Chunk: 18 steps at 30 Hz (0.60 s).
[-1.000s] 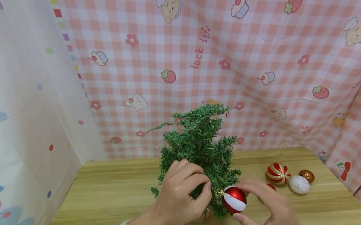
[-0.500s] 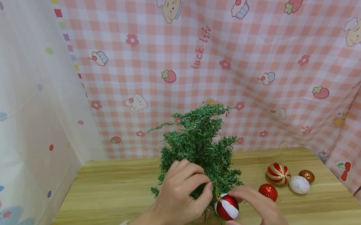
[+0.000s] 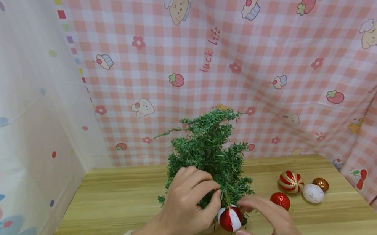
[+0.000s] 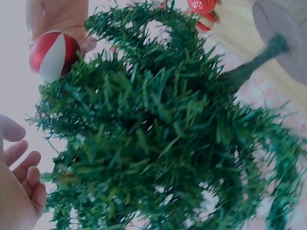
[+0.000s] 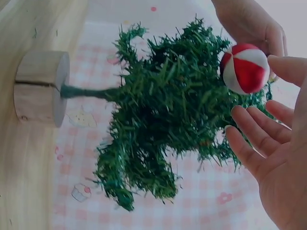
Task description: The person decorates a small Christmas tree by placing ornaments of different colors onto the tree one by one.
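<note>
A small artificial Christmas tree (image 3: 208,146) stands before me on a round wooden base (image 5: 38,91). My left hand (image 3: 190,197) is at its front, thumb and index finger pinching a branch tip; the pinch itself is mostly hidden. A red and white bauble (image 3: 230,219) hangs by a gold loop at the low front right, close beside the left thumb. My right hand (image 3: 271,219) is just right of the bauble, its thumb and index finger spread at the ball's edge. In the right wrist view, the right fingers (image 5: 256,134) are loosely extended beside the bauble (image 5: 245,68).
On the wooden tabletop (image 3: 114,202) at right lie a glittery red bauble (image 3: 280,201), a red and gold striped one (image 3: 290,182), a white speckled one (image 3: 313,193) and a copper one (image 3: 321,184). A pink checked cloth (image 3: 155,59) hangs behind.
The red and white bauble has moved left and slightly down against the tree's front, turning upright under its loop. The right hand followed leftward, uncovering the glittery red bauble. The left hand stayed put.
</note>
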{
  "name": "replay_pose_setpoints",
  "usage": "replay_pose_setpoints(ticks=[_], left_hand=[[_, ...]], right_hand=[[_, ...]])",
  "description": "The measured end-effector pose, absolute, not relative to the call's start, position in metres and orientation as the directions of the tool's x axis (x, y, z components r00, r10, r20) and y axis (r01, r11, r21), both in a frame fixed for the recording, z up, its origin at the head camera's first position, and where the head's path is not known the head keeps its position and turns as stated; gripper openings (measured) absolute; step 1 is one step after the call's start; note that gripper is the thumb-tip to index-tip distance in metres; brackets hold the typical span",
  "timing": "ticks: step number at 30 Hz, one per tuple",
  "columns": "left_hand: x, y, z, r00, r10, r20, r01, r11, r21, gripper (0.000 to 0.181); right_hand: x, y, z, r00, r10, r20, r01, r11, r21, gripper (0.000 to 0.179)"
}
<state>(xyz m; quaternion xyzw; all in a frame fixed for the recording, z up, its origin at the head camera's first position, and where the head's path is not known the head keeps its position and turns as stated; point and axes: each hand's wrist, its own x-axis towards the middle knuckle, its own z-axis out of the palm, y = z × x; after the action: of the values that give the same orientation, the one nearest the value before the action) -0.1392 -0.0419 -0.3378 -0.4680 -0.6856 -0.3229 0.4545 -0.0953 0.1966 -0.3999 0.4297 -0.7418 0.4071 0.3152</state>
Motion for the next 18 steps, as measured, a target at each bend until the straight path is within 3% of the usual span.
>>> replay_pose_setpoints(ticks=[4, 11, 18], left_hand=[[-0.14, -0.044, -0.328, -0.078, 0.334, 0.939, 0.927, 0.371, -0.055, 0.017], [-0.147, -0.049, -0.303, 0.043, 0.272, 0.961, 0.895, 0.417, -0.159, 0.015], [-0.162, -0.053, -0.281, 0.112, 0.25, 0.962, 0.831, 0.507, -0.228, 0.021]], right_hand=[[-0.097, 0.204, -0.396, -0.419, -0.367, 0.83, -0.896, 0.313, -0.314, 0.052], [-0.093, 0.223, -0.387, -0.519, -0.359, 0.776, -0.835, 0.407, -0.371, 0.052], [-0.105, 0.243, -0.391, -0.482, -0.331, 0.811, -0.834, 0.456, -0.31, 0.054]])
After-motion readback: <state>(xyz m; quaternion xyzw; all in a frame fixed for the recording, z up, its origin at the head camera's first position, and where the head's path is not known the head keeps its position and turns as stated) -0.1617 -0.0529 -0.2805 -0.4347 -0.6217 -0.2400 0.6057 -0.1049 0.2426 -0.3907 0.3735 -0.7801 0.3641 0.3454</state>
